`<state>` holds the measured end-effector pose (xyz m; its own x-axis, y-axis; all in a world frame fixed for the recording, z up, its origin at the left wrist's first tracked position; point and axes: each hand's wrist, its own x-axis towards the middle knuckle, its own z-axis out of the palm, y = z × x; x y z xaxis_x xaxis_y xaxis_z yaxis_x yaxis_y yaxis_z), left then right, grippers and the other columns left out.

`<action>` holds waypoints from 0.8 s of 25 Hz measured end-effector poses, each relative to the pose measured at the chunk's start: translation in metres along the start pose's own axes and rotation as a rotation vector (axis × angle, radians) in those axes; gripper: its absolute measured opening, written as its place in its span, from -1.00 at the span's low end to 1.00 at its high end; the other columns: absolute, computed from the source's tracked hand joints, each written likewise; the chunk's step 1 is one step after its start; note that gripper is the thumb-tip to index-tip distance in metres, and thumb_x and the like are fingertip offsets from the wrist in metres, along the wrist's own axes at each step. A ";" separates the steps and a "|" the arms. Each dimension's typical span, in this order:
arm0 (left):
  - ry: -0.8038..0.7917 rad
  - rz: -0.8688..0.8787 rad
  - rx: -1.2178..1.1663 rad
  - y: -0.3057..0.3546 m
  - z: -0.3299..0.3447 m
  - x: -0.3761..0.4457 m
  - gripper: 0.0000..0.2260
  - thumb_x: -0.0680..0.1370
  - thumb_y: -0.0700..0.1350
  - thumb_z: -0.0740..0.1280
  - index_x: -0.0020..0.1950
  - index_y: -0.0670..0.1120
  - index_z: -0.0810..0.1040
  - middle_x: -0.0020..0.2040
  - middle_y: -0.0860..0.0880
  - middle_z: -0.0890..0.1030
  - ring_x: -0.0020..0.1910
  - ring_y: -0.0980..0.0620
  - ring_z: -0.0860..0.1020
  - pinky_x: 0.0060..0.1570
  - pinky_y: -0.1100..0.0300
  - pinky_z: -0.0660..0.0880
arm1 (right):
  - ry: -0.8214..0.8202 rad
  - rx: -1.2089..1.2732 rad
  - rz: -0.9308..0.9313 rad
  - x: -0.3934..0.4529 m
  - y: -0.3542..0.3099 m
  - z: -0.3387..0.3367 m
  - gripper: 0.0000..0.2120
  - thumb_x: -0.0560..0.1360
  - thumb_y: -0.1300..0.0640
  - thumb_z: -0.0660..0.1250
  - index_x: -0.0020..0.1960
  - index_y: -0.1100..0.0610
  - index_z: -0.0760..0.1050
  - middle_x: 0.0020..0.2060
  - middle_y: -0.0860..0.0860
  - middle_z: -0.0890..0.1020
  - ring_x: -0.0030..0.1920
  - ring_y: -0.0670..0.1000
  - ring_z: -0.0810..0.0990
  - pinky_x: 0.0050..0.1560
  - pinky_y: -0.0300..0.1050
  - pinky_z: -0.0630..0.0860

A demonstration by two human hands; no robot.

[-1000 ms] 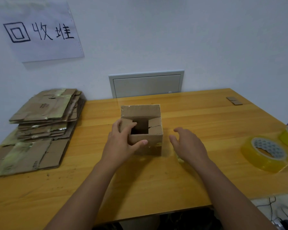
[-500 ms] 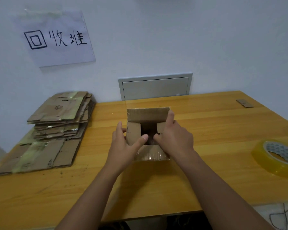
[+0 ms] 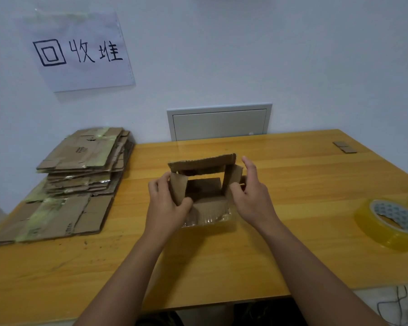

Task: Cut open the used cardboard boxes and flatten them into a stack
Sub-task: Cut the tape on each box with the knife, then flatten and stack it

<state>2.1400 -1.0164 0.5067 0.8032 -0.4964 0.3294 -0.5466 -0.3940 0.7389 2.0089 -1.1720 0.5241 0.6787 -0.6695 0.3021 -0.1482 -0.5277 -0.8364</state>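
A small brown cardboard box (image 3: 204, 191) stands open-topped in the middle of the wooden table (image 3: 292, 175). Its far flap points up and clear tape clings to its near flap. My left hand (image 3: 165, 203) pinches the box's left side flap between thumb and fingers. My right hand (image 3: 250, 196) holds the right side flap, thumb on the inside, fingers outside. Both flaps are spread outward. A stack of flattened cardboard boxes (image 3: 80, 165) lies at the table's left end, with one larger flattened box (image 3: 54, 217) in front of it.
A big roll of clear yellowish tape (image 3: 391, 222) lies near the right edge, with a second roll partly cut off beyond it. Two small cardboard scraps (image 3: 344, 147) sit at the far right corner. A paper sign and a wall panel (image 3: 219, 122) are behind.
My right hand came from the table onto the box and took its right flap. Both side flaps have been pulled apart, opening the top wider. The view has moved closer.
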 end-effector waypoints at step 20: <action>-0.347 0.183 0.500 -0.057 -0.014 -0.023 -0.54 0.63 -0.14 0.13 0.54 0.08 0.24 0.49 0.07 0.20 0.45 0.04 0.16 0.30 0.12 0.36 | -0.236 -0.286 0.270 -0.020 0.054 0.008 -0.73 0.52 -0.16 0.18 0.03 -0.04 0.53 -0.20 -0.13 0.54 0.02 0.03 0.55 -0.23 -0.13 0.42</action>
<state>2.1554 -0.9716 0.4654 0.6089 -0.7784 0.1528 -0.7794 -0.5513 0.2977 1.9930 -1.1832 0.4693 0.7289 -0.6829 -0.0495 -0.5124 -0.4961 -0.7009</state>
